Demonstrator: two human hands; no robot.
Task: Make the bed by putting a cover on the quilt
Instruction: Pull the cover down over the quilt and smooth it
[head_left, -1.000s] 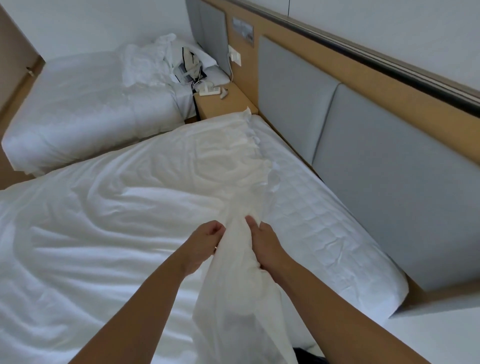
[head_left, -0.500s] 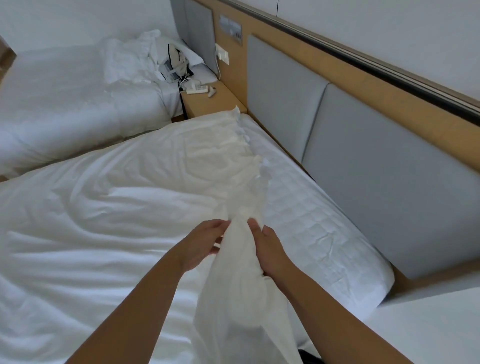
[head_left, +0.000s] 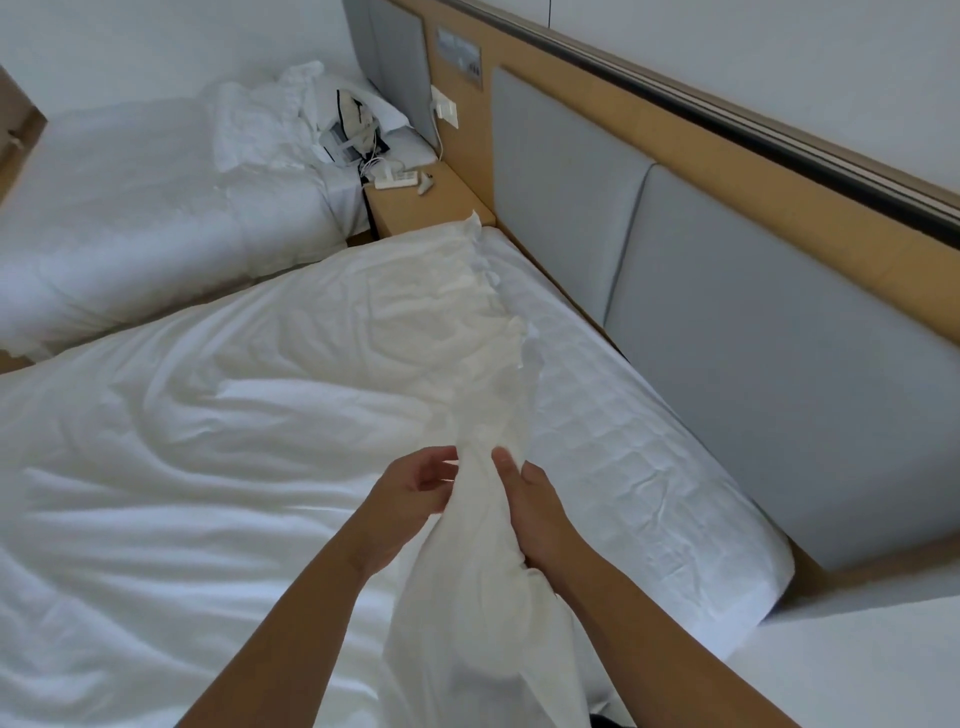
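Note:
A white quilt cover (head_left: 218, 415) lies rumpled across the near bed, with the quilt showing through as a creamier patch (head_left: 426, 322) near the head end. A bunched edge of the cover (head_left: 478, 571) rises from the bed toward me. My right hand (head_left: 530, 514) grips this bunched edge from the right side. My left hand (head_left: 410, 493) is just left of it, fingers loosened and spread, touching the fabric only lightly. The bare quilted mattress (head_left: 623, 457) shows along the headboard side.
A grey padded headboard (head_left: 753, 353) with wooden trim runs along the right. A wooden bedside shelf (head_left: 421, 202) holds a white phone (head_left: 397, 179). Beyond it stands a second bed (head_left: 130, 218) with crumpled white linen and a bag.
My left hand has loosened from a closed grip into spread fingers beside the bunched edge. My right hand keeps its hold. The view shifted slightly.

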